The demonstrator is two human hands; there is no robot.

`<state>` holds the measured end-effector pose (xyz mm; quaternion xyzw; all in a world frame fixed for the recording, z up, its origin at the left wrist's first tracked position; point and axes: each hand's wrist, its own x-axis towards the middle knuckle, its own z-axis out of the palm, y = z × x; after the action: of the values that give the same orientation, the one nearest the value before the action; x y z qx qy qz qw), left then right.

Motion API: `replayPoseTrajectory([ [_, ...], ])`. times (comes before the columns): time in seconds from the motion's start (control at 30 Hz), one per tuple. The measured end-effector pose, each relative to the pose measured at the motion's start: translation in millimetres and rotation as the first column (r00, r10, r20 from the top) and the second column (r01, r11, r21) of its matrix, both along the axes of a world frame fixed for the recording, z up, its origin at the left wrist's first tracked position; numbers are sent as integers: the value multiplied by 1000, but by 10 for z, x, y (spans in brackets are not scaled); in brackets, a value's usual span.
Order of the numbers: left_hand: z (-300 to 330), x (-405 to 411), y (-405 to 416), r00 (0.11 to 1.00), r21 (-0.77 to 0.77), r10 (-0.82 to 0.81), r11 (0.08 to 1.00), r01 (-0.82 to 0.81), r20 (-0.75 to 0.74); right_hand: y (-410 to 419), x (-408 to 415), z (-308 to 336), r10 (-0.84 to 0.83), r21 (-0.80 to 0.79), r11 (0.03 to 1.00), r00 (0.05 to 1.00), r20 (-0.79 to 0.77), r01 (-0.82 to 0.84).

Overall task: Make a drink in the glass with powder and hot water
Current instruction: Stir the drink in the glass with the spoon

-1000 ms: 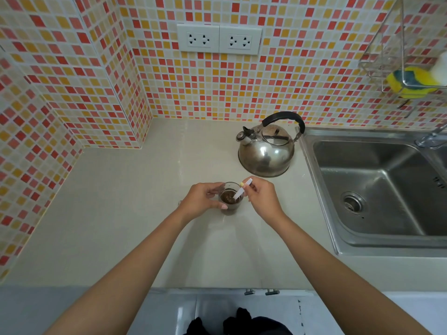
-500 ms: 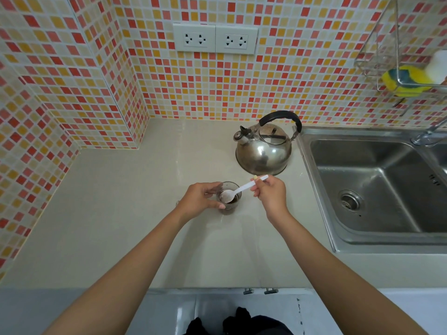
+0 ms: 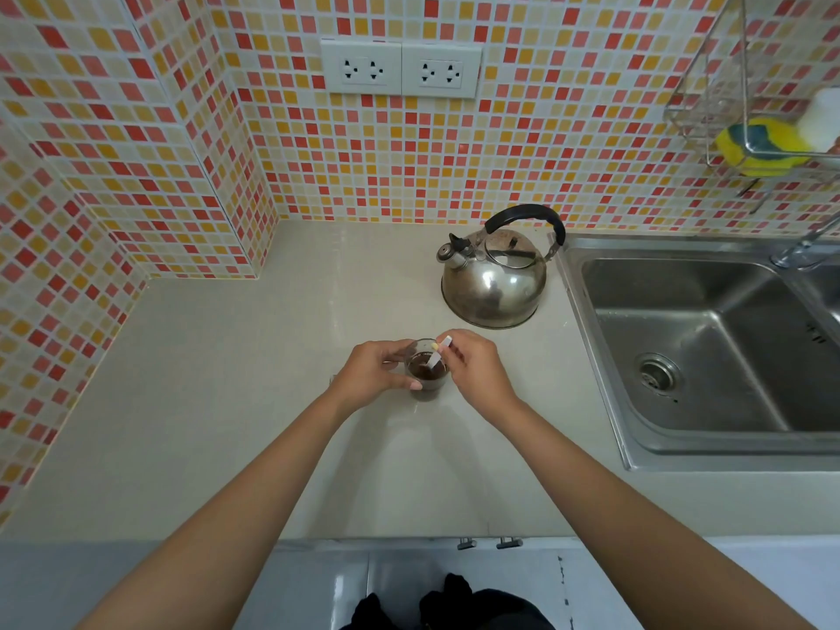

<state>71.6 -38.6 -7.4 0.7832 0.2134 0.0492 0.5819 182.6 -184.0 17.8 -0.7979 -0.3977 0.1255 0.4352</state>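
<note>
On the beige countertop (image 3: 204,402), the left hand (image 3: 370,372) wrapped around the near-left side of the small glass (image 3: 426,372), thumb toward the viewer and fingers curled behind the rim, steadying it upright. The glass stood on the counter between both hands and held a dark brown liquid. The right hand (image 3: 475,372) pinched the upper end of a white plastic spoon (image 3: 437,356), whose bowl was dipped at a slant into the drink; the step in hand appeared to be stirring. Behind and to the right stood the steel kettle (image 3: 495,279), well apart from the glass, its spout pointing left, and further right lay the stainless sink (image 3: 704,338), with a yellow sponge (image 3: 759,145) in the wire rack above. Hazards, as judged: the glass was small and light, so a vigorous stroke of the spoon against its wall could tip it or slop hot liquid over the left fingers; a loosened hold would leave it free to slide.
</note>
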Motion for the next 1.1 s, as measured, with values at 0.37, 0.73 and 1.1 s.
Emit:
replayPoseTrajectory([
  [0.37,36,17,-29,1000,1,-15,1000,15,8,34,17,101,93,-61,994,995,47,-90],
  [0.73,61,9,-40,1000,26,-10,1000,10,0,154,53,212,96,-190,977,994,-42,-102],
  [1.1,41,13,-45,1000,-1,8,1000,-8,1,48,95,114,49,-124,990,993,-107,-62],
])
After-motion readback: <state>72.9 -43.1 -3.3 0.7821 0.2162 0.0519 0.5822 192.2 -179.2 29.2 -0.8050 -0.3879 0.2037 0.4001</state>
